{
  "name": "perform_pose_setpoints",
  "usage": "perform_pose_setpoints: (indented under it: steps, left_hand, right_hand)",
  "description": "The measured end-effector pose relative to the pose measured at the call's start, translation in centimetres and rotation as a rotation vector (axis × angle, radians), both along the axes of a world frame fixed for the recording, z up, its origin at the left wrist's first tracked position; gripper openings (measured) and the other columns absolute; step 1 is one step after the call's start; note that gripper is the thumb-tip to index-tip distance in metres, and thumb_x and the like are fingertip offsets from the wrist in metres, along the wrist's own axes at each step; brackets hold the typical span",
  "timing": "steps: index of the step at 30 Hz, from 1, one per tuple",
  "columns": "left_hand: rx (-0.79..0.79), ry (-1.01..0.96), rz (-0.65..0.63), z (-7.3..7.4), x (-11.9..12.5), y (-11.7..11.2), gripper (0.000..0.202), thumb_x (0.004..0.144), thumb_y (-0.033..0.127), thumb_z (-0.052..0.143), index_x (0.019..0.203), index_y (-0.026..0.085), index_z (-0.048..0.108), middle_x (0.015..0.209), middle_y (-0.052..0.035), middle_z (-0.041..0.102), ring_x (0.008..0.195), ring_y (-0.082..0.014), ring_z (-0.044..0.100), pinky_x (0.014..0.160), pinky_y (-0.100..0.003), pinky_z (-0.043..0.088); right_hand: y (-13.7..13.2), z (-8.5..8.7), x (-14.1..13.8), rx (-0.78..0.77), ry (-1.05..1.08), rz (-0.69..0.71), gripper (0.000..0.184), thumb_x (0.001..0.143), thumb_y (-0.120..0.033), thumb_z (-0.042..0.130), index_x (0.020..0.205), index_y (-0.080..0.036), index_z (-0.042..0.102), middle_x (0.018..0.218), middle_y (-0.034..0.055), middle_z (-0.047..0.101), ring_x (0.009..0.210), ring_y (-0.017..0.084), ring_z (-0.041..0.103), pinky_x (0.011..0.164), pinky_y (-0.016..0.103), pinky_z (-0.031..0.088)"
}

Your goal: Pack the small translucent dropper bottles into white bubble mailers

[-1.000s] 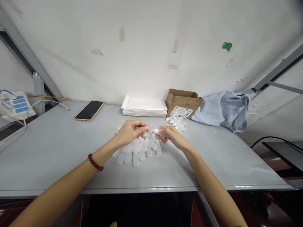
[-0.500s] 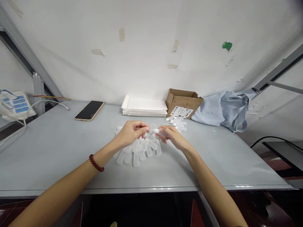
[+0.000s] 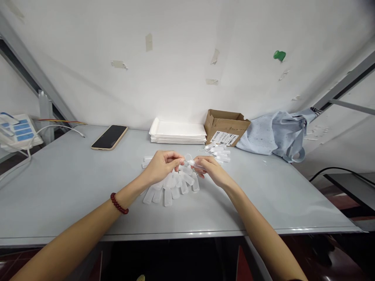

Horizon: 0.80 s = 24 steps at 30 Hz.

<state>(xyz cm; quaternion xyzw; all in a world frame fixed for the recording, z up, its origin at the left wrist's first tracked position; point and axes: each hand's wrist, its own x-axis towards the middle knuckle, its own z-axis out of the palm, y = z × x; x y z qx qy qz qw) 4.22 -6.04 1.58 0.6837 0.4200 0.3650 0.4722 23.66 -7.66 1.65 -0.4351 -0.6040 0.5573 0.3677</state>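
My right hand (image 3: pixel 208 167) is closed around a small translucent plastic bottle (image 3: pixel 191 162) with a white neck and a thin needle tip that points left. A thin clear loop arches above the neck. My left hand (image 3: pixel 166 166) pinches the far end of that tip between thumb and fingers; whatever small piece sits inside the pinch is hidden. Under and in front of both hands lies a loose pile of similar bottles (image 3: pixel 168 196), partly covered by my left hand. Beyond my right hand, several bottles with needle tips (image 3: pixel 219 150) lie in a small group.
Behind the hands are a stack of white trays (image 3: pixel 178 132) and an open cardboard box (image 3: pixel 227 128). Pale blue cloth (image 3: pixel 269 134) is bunched at right on the grey table (image 3: pixel 73 187). A phone (image 3: pixel 109 137) lies at left, near a white cable (image 3: pixel 55 125).
Both hands keep nearly the same pose around the bottle. The whole view has shifted very slightly; the pile and the other bottles stay in place.
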Motion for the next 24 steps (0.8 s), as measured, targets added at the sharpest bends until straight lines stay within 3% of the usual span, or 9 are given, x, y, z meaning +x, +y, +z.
perform_pose_setpoints:
  steps: [12,24]
  left_hand:
    - [0.062,0.007,0.015,-0.17,0.41,-0.16,0.019,0.077,0.032,0.059,0.076,0.015,0.067,0.072,-0.0037,0.066,0.069,-0.0164,0.06,0.068,-0.029,0.049]
    - [0.077,0.06,-0.015,0.48,-0.45,0.17,0.03,0.083,0.04,0.056,0.08,0.014,0.07,0.076,-0.0052,0.068,0.067,-0.0141,0.057,0.058,-0.024,0.041]
  right_hand:
    - [0.11,-0.5,-0.06,0.0,0.008,0.01,0.02,0.078,-0.027,0.046,0.067,-0.016,0.057,0.05,-0.0068,0.028,0.048,0.008,0.027,0.048,0.023,0.029]
    - [0.11,-0.51,0.07,0.012,0.058,-0.014,0.023,0.079,-0.03,0.044,0.065,-0.016,0.056,0.052,-0.0061,0.026,0.049,0.008,0.024,0.047,0.024,0.025]
